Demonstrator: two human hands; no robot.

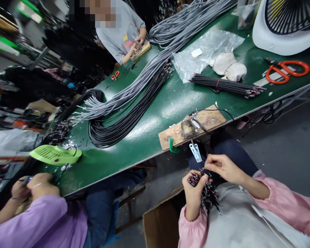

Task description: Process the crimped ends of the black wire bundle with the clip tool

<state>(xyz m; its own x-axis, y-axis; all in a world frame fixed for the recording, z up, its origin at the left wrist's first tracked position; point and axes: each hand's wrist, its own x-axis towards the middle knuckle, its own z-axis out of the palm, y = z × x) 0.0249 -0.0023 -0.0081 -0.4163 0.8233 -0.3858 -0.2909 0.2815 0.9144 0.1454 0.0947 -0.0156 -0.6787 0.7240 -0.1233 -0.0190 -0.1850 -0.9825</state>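
Left hand point(193, 193) closed around a bundle of stripped wires point(208, 196) over the lap; right hand point(222, 167) pinches one wire end. Cardboard box point(161, 225) below, contents hidden.

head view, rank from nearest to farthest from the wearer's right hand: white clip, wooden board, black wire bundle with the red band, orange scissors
From the right hand:
1. white clip, just up-left, below the table edge.
2. wooden board, above it at the table's near edge.
3. black wire bundle, farther up on the green table.
4. orange scissors, far upper right.
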